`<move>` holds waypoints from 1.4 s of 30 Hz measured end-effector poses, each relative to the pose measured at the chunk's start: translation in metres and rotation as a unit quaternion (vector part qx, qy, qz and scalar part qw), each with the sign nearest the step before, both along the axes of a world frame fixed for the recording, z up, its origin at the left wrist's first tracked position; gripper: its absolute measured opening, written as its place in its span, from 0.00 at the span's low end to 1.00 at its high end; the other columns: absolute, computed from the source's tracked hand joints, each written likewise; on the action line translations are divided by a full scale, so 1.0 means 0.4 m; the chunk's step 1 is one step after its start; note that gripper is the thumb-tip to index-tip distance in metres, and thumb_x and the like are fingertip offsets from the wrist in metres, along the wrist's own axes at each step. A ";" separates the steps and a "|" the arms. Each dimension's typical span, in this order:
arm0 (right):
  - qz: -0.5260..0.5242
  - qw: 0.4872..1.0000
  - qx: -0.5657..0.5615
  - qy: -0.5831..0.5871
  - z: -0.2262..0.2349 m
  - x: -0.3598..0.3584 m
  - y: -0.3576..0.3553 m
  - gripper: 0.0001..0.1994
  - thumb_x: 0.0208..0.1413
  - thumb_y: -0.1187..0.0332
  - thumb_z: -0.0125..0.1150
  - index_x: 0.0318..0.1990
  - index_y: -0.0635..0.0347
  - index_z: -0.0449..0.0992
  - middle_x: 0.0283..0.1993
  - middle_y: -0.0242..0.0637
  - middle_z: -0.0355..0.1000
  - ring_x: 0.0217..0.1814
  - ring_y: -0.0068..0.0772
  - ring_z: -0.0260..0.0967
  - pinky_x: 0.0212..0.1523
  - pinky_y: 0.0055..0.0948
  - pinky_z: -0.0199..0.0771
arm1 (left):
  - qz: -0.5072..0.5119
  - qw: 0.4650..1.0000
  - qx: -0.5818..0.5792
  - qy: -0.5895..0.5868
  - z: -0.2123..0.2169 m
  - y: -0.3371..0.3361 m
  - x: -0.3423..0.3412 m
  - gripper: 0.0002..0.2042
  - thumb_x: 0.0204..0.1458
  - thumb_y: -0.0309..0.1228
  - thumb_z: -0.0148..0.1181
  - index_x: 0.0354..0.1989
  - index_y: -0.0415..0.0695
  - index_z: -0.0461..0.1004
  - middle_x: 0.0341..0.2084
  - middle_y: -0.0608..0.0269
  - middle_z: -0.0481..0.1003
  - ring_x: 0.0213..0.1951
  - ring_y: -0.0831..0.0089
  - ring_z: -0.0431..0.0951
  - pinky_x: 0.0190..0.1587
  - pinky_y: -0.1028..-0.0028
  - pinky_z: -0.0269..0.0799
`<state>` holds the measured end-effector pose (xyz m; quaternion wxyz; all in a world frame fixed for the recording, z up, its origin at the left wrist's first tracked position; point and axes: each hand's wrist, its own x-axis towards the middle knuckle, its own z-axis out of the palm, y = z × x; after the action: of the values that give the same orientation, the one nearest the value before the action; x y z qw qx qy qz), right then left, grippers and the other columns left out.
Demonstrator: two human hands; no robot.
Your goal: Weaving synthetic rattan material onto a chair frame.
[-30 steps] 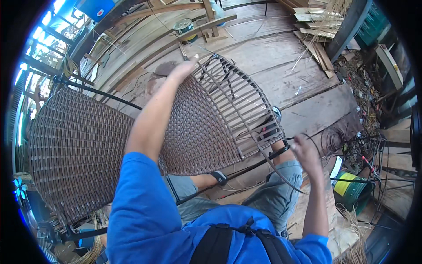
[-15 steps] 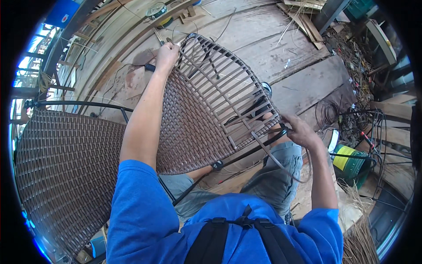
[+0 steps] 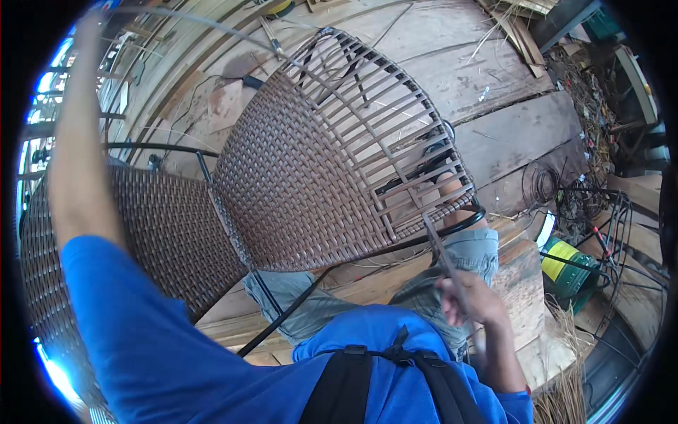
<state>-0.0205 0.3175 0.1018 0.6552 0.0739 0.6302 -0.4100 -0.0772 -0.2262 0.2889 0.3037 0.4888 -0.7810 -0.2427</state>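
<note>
A brown woven chair (image 3: 282,169) lies across my legs, its near panel closely woven at the left and open lattice at the right. My left hand (image 3: 89,25), blurred, is raised at the upper left. It grips a flat brown weaving strand (image 3: 205,22) that stretches from the panel's far edge. My right hand (image 3: 474,300) is by my right thigh, fingers curled at another strand (image 3: 441,247) that comes off the panel's near right corner. The second woven panel (image 3: 159,226) spreads at the left, partly behind my left arm.
A black metal frame tube (image 3: 395,247) runs under the panel's near edge. A green bucket with a yellow label (image 3: 568,268) stands at the right beside tangled black wire (image 3: 611,233). Wooden planks (image 3: 494,166) cover the floor; litter (image 3: 565,92) lies along the far right.
My left hand has swung from the panel's far edge out to the upper left, drawing the strand out. My right hand has left the right corner and come nearer my body. The chair shifted slightly.
</note>
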 end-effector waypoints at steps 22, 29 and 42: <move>-0.093 0.984 -0.147 -0.029 -0.075 0.167 -0.045 0.10 0.63 0.66 0.41 0.41 0.58 0.70 0.18 0.28 0.62 0.16 0.19 0.59 0.15 0.19 0.58 | -0.161 0.929 -0.200 -0.267 -0.335 -0.233 -0.046 0.24 0.53 0.48 0.44 0.35 0.36 0.75 0.36 0.41 0.74 0.42 0.50 0.74 0.45 0.60 0.68; -0.161 0.951 -0.236 0.122 -0.081 0.108 -0.023 0.13 0.62 0.62 0.43 0.33 0.60 0.71 0.19 0.27 0.65 0.18 0.17 0.60 0.22 0.17 0.60 | -0.223 0.971 -0.043 -0.080 -0.292 0.232 0.038 0.26 0.50 0.47 0.50 0.35 0.29 0.73 0.25 0.49 0.75 0.28 0.63 0.75 0.36 0.70 0.68; 0.043 0.881 -0.263 0.392 -0.037 0.195 -0.045 0.14 0.56 0.73 0.44 0.50 0.63 0.62 0.29 0.44 0.71 0.29 0.44 0.72 0.33 0.37 0.73 | -0.372 0.666 0.645 -0.029 -0.592 0.888 0.533 0.10 0.57 0.32 0.50 0.41 0.41 0.72 0.32 0.65 0.74 0.34 0.77 0.74 0.39 0.78 0.69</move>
<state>0.0575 0.2996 0.0870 0.3673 -0.2945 0.7072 -0.5275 0.1360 0.1291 0.0521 -0.2260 0.2380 -0.5545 -0.7648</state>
